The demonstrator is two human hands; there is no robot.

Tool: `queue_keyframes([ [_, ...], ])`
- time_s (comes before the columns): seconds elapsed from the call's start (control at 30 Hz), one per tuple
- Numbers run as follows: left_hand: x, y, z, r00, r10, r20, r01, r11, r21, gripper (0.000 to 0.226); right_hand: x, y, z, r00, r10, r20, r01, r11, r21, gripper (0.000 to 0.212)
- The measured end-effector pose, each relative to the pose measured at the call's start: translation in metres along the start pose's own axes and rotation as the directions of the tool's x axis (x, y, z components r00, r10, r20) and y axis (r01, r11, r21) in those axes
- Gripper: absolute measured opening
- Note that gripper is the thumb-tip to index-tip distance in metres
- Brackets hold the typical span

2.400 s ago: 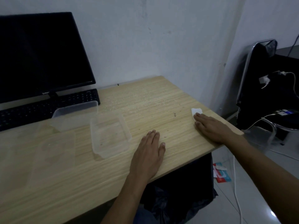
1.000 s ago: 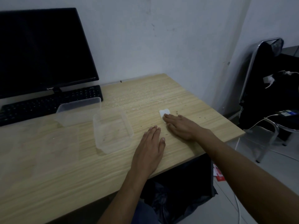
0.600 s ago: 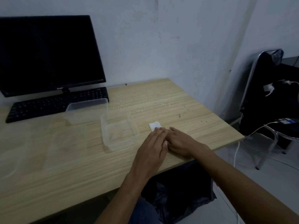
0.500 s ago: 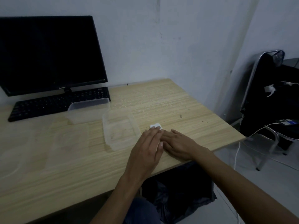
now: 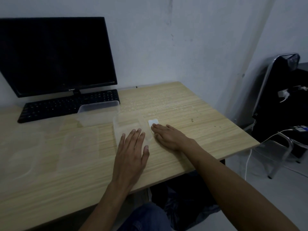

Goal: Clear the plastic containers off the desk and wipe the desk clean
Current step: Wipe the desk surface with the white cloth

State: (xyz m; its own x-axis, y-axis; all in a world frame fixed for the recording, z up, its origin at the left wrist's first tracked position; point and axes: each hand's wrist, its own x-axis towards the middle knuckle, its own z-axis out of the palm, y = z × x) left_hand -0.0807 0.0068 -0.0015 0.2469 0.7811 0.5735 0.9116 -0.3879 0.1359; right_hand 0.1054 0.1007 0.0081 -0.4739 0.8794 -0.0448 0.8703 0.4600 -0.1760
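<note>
Your right hand (image 5: pixel 168 135) lies flat on the pale wood-grain desk (image 5: pixel 191 114), straight fingers pressing a small white folded wipe (image 5: pixel 153 122) just beside a clear rectangular plastic tub (image 5: pixel 128 125). Your left hand (image 5: pixel 131 152) rests flat and relaxed, its fingertips at the tub's near rim. A second clear tub (image 5: pixel 98 114) stands behind it, touching the black keyboard (image 5: pixel 66 105) under the dark monitor (image 5: pixel 55 54). Faint transparent lids (image 5: pixel 78 147) lie to the left.
</note>
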Motion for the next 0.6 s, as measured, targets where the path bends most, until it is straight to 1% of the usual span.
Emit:
queue_keyframes([
  [0.2, -0.001, 0.001, 0.001, 1.0, 0.001, 0.011, -0.002, 0.999, 0.036, 0.048, -0.025, -0.008, 0.004, 0.994, -0.101, -0.03, 0.101, 0.995, -0.007, 0.049],
  [0.4, -0.003, 0.001, 0.0, 1.0, -0.007, -0.013, 0.008, 0.996, 0.09, 0.047, -0.067, -0.018, 0.01, 0.981, -0.191, -0.041, 0.19, 0.981, -0.029, 0.049],
  [0.6, -0.006, 0.001, 0.001, 1.0, -0.002, -0.028, 0.004, 0.996, 0.084, 0.046, -0.053, -0.02, 0.01, 0.986, -0.157, -0.061, 0.155, 0.988, -0.026, 0.047],
])
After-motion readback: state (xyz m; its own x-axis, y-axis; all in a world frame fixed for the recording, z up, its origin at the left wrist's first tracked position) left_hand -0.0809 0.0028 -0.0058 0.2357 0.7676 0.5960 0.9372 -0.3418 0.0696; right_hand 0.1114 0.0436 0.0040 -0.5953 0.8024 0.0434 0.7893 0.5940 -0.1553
